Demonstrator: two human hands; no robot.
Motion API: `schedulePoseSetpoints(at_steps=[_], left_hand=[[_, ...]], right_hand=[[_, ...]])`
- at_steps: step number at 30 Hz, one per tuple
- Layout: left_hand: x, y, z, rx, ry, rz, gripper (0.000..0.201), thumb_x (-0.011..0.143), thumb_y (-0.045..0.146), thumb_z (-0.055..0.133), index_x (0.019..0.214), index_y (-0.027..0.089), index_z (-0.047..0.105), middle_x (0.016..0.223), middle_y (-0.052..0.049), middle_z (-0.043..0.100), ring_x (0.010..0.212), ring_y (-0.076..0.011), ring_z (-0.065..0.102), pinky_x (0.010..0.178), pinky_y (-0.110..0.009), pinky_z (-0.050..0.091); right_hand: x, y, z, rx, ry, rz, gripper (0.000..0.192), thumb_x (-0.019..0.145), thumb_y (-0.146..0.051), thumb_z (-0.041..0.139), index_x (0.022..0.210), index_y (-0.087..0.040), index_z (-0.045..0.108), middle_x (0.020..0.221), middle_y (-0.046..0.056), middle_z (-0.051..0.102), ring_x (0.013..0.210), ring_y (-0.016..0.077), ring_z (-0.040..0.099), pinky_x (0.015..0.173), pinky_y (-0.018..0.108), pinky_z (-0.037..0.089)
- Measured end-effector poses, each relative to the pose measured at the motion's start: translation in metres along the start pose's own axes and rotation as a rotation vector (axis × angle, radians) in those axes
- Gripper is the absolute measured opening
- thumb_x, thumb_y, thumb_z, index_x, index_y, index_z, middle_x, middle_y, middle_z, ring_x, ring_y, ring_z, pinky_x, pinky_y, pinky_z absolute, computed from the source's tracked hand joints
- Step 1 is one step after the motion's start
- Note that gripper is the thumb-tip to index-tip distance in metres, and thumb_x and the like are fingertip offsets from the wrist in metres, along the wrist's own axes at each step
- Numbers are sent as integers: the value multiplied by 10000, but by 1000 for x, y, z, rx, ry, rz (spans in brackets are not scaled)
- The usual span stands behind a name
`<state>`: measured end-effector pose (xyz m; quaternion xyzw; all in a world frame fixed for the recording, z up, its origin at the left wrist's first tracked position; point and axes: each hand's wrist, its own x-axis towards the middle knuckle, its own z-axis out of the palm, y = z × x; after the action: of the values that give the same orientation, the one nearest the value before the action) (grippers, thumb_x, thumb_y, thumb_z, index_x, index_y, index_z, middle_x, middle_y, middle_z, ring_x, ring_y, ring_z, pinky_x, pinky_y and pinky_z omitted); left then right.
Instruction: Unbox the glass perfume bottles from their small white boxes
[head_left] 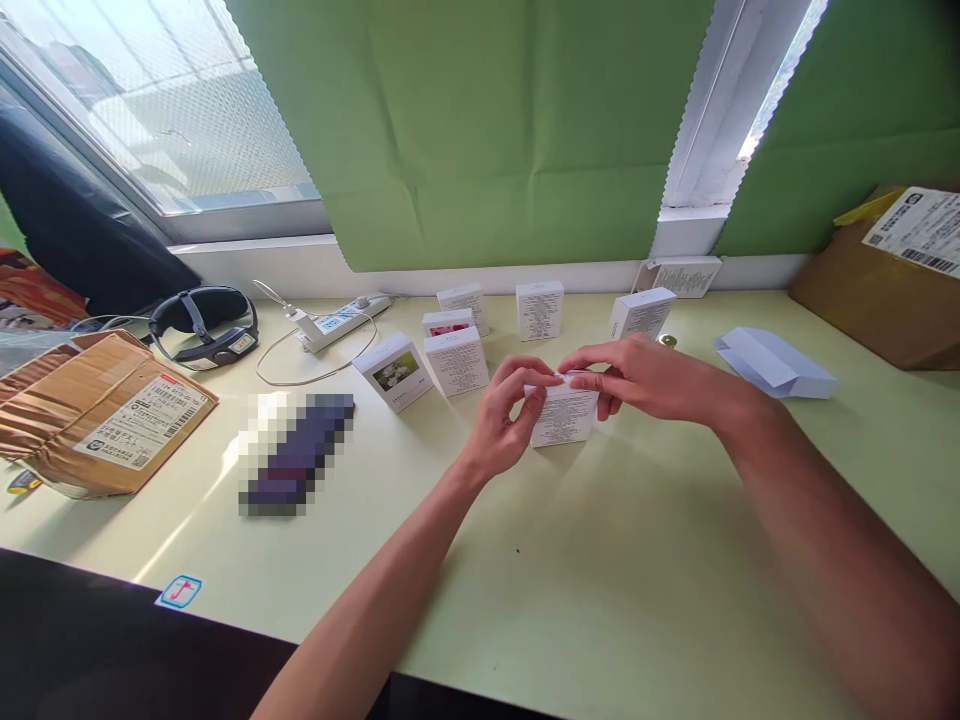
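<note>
A small white box [562,418] with lines of printed text stands upright on the table in front of me. My left hand [504,412] grips its upper left edge, thumb on the text side and fingertips along the top. From the other side, my right hand [639,376] pinches the top right part, with some fingers curled behind the box. Both sets of fingertips meet at the top edge and cover most of it. Beyond my left hand are a similar white box [456,362] and one with a flower picture [394,380].
More white boxes [538,312] stand towards the windowsill, with another box [641,314] behind my right hand. An unfolded white carton [776,362] lies to the right. Cardboard parcels [112,410] flank both sides. A power strip [345,322], headset [206,328] and blurred dark object [300,455] are left.
</note>
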<state>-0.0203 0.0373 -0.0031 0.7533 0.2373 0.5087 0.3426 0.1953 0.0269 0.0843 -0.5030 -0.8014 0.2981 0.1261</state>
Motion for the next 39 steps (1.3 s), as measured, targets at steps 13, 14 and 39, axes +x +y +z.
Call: schedulePoseSetpoints(at_steps=[13,14,39], left_hand=[[-1,-1,-1,202,-33,188,184,1001,176,464,1033,194,644,1120,-95,563,999,-175,578,801,-330,494],[-1,-1,-1,201,-32,183,182,1000,178,466,1042,194,642,1120,-97,558,1008,-177,579,804,-332,500],[-1,0,-4,212,-60,172,174,1003,227,482,1056,212,647,1120,-89,563,991,-179,581,781,-328,509]], right_hand=[[-2,-6,0,-23,-53,14,366,997,-463,474,1302,-308,604,786,12,760,741,195,710,707,309,482],[-2,-6,0,-35,-57,1,374,998,-464,470,1314,-311,598,764,7,754,750,198,710,707,309,478],[-3,12,-8,388,-176,15,484,936,-535,562,1374,-328,570,1415,48,601,929,207,755,853,370,578]])
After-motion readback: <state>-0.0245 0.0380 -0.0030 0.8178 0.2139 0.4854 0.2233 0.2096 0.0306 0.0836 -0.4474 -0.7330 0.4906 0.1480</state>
